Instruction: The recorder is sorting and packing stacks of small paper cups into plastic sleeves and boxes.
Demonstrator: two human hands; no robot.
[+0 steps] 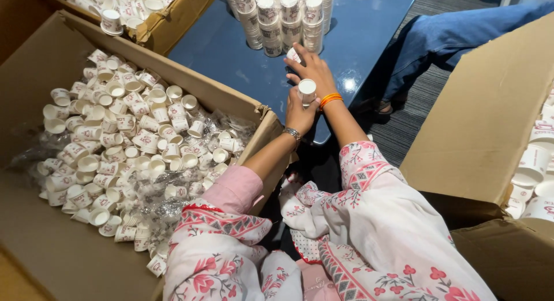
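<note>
**Inspector:** State the hands first.

**Assistant:** The left hand [298, 112] was clenched around a small white paper cup [307, 91], holding it upright with the mouth facing up, just off the near edge of the blue tabletop [369, 30]. The right hand [311, 67] lay over the tabletop, fingers curled about a second cup [294, 55] at its fingertips; how firmly it gripped could not be told.

**Inspector:** Why held so?

**Assistant:** In my judgement, mouth-up suits nesting: the stacked cups [281, 18] stood farther back on the tabletop, upright in close columns.

**Inspector:** Counts?

**Assistant:** Two cups in hand. Roughly eight columns in the stack; the rear ones were cut off at the frame edge. Loose cups [124, 136] filled a cardboard box [34, 64] left of the tabletop, far too many to count, lying among clear plastic wrap. A second box [173, 15] sat left of the stack, a third [479, 128] right of the tabletop. Another person's leg in blue trousers [444, 38] sat beyond the tabletop's right edge.
</note>
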